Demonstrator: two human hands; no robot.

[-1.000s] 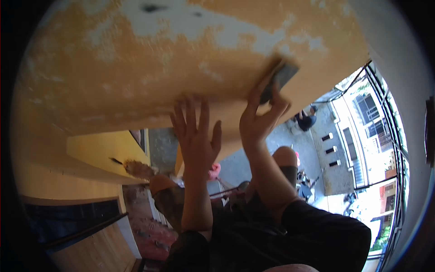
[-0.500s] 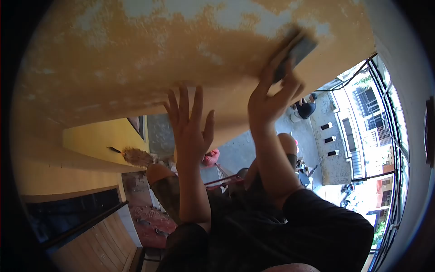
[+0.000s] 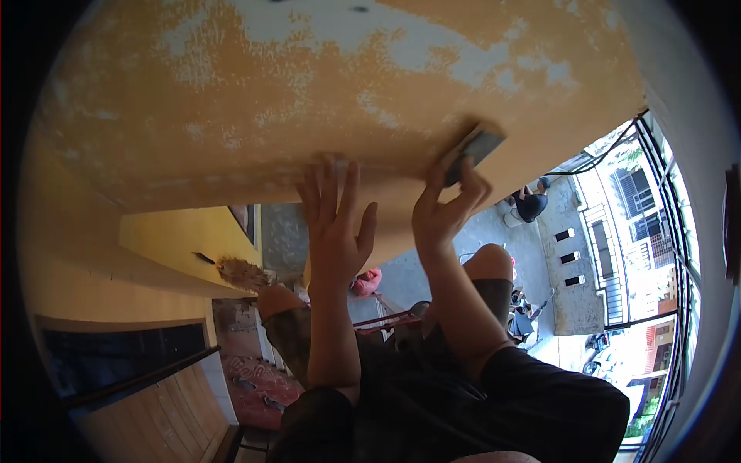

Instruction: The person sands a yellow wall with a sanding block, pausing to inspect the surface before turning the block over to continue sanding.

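My right hand (image 3: 450, 208) grips a flat grey sanding block (image 3: 475, 154) by its near edge. The block lies against the orange-yellow wall (image 3: 255, 123), which has pale, patchy areas across its upper part. To the left, my left hand (image 3: 338, 231) is open, fingers stretched upward, with the fingertips at the lower part of the same wall surface. It holds nothing. The underside of the block and my fingertips behind it are hidden.
Far below, a person in dark clothing (image 3: 531, 204) sits on the grey floor. A feather duster (image 3: 243, 273) is by the yellow wall at left. A red bundle (image 3: 366, 282) lies below my left hand. Black cables (image 3: 670, 201) run down the right side.
My right hand has moved the sanding block down and slightly left along the wall. My left hand has shifted slightly right and down in view, still open. The view has tilted a little.
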